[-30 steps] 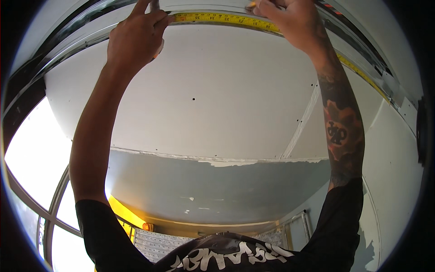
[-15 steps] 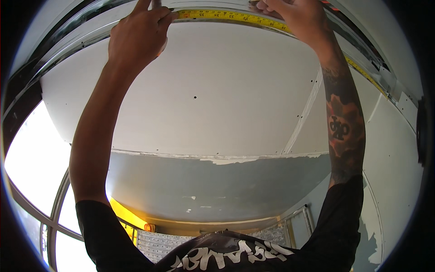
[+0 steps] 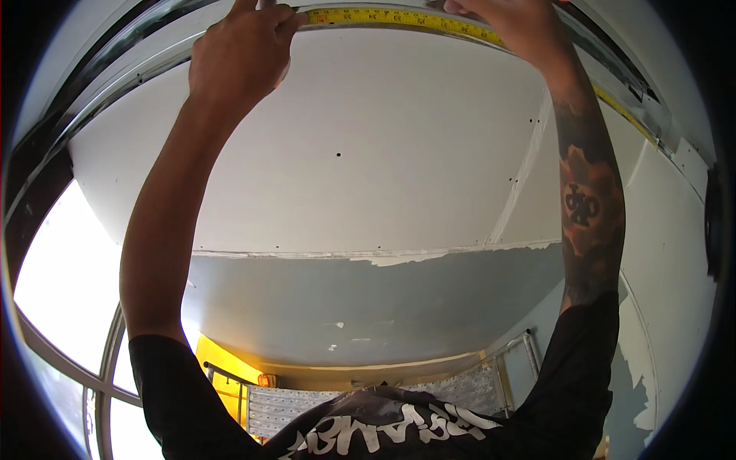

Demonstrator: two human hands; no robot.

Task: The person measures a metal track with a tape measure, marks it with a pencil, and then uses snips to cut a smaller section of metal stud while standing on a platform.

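My left hand (image 3: 241, 57) is closed on the yellow tape measure (image 3: 391, 19) along a metal channel (image 3: 115, 90) at the top of the view; a narrow metallic piece shows above its fingers, and its palm side is hidden. The blade runs rightward behind my right hand (image 3: 521, 27), whose fingers are closed at the channel on something small and dark that I cannot make out. The blade reappears beyond my right wrist and continues down along the channel.
A white board (image 3: 368, 138) with screw holes spans overhead, bordering a flaking grey-blue surface (image 3: 399, 299). Bright windows (image 3: 61, 276) are at the left. A yellow wall (image 3: 221, 356), metal rails (image 3: 529, 353) and a patterned sheet (image 3: 291, 406) show lower down. A white wall (image 3: 659, 245) rises at the right.
Both hands and the tape have risen slightly in the picture, along with the board and background. My right hand also sits a little farther right.
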